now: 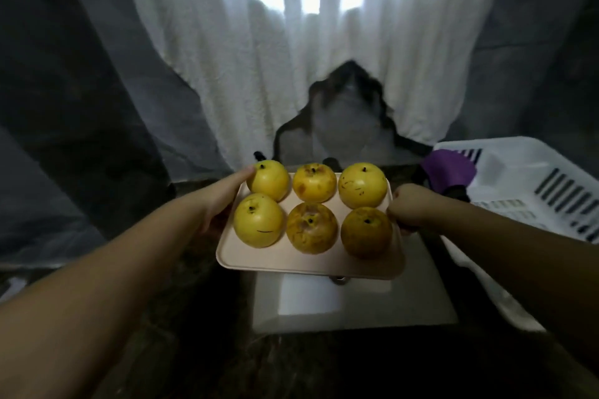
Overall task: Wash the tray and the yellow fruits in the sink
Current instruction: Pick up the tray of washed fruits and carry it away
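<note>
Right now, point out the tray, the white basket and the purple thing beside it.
tray (291, 261): head view, on its bare near strip in front of the fruits.
white basket (531, 168): head view, on its slatted wall at right.
purple thing (450, 168): head view, on its top; too blurred to identify.

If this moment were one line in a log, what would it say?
left hand: holds pale pink plastic tray | right hand: grips tray | load: six round yellow fruits | position: above white sink
</note>
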